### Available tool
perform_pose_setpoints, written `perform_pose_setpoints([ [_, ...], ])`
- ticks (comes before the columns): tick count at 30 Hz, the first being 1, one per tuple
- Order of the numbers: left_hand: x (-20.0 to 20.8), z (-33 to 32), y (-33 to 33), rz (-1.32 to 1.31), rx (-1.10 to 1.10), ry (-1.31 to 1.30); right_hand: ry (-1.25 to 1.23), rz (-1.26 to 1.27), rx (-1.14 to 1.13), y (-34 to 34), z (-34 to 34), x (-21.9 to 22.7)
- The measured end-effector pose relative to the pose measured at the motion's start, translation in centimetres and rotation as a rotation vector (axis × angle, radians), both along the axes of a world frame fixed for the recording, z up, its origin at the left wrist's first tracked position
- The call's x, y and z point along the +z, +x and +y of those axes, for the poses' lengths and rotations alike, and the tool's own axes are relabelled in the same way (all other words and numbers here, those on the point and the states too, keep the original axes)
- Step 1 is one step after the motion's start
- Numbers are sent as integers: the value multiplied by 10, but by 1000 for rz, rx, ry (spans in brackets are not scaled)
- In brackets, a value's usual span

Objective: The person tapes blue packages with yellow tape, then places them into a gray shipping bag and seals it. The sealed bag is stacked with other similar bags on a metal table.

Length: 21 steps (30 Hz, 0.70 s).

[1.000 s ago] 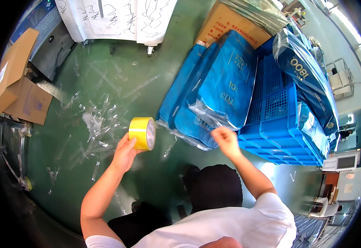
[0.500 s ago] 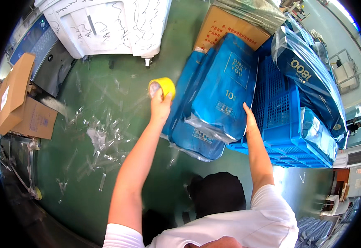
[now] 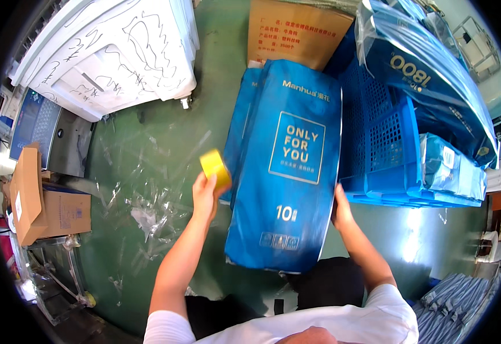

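Your left hand (image 3: 204, 198) is closed around the yellow tape roll (image 3: 216, 169); your right hand (image 3: 343, 213) is at the right edge of the large blue plastic package (image 3: 282, 192), fingers partly hidden, so you can't tell whether it grips. The package is in front of you, between your hands and left of the blue lattice-walled crate (image 3: 414, 137). Keep that edge evenly supported; an awkward roll-filled left hand could let it twist.
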<state>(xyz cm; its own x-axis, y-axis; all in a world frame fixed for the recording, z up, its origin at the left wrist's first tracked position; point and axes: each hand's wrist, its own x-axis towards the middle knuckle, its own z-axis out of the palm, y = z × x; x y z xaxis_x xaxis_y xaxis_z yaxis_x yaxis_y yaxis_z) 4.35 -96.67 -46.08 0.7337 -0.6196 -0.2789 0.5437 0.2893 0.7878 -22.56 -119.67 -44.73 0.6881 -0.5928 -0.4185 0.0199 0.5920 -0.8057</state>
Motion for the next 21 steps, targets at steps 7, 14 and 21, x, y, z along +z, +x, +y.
perform_pose_setpoints([
  [7,-46,-80,7,-342,248,113,338,106,-140,47,25,21],
  [14,65,27,18,-226,270,319,340,342,115,71,91,115],
  [21,228,201,0,-204,468,549,608,149,519,113,193,217],
])
